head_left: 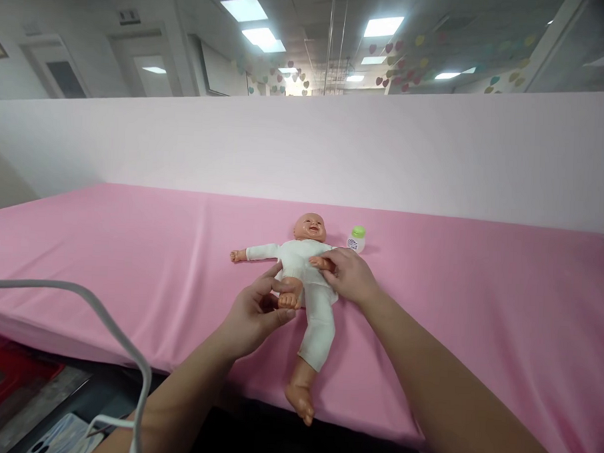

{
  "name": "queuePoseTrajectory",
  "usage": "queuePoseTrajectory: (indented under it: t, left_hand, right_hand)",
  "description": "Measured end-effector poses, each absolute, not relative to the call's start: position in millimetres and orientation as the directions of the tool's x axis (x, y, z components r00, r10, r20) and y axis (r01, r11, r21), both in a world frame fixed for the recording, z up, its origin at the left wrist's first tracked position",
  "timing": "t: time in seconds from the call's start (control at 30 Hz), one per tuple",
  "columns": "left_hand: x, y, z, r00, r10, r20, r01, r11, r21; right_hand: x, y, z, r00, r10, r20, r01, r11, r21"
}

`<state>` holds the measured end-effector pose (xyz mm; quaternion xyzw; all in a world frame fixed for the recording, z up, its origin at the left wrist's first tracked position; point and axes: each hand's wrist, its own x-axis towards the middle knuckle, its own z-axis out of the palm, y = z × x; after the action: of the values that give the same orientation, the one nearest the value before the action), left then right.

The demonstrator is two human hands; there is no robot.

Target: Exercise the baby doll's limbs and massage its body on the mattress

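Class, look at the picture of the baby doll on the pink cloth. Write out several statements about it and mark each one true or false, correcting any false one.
1. The plastic baby doll in white clothes lies on its back on the pink cloth-covered table. True.
2. The left hand holds one of the doll's bare feet. True.
3. The right hand grips the small white bottle with the green cap. False: that hand rests on the doll's body by its arm; the bottle stands untouched beside the doll's head.
4. Both of the doll's legs lie stretched out straight. False: one is bent up into the left hand; the other reaches toward the table's near edge.
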<state>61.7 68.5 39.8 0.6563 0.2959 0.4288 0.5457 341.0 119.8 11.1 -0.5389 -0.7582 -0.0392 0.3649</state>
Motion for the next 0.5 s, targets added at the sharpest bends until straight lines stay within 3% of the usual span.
queuePoseTrajectory:
  t: [0.13, 0.23, 0.4, 0.5]
  left_hand:
    - [32, 33, 37, 0.499, 0.823, 0.271, 0.01, -0.318, 0.948]
    - [10, 9, 27, 0.53, 0.818, 0.221, 0.104, -0.321, 0.941]
    - [-8, -7, 0, 0.538, 0.786, 0.303, 0.258, -0.496, 0.829]
    - [-9, -7, -11, 0.548, 0.722, 0.422, 0.314, -0.646, 0.696]
  right_hand:
    - [362, 119, 8, 0.316, 0.779, 0.541, 0.701, 0.192, -0.687]
    - [387, 123, 3, 0.568, 0.718, 0.403, 0.571, 0.009, -0.821]
    - [429, 128, -9, 0.738, 0.669, 0.091, 0.451, -0.389, -0.803]
    - [441, 127, -12, 0.736, 0.677, -0.005, 0.449, -0.494, -0.745]
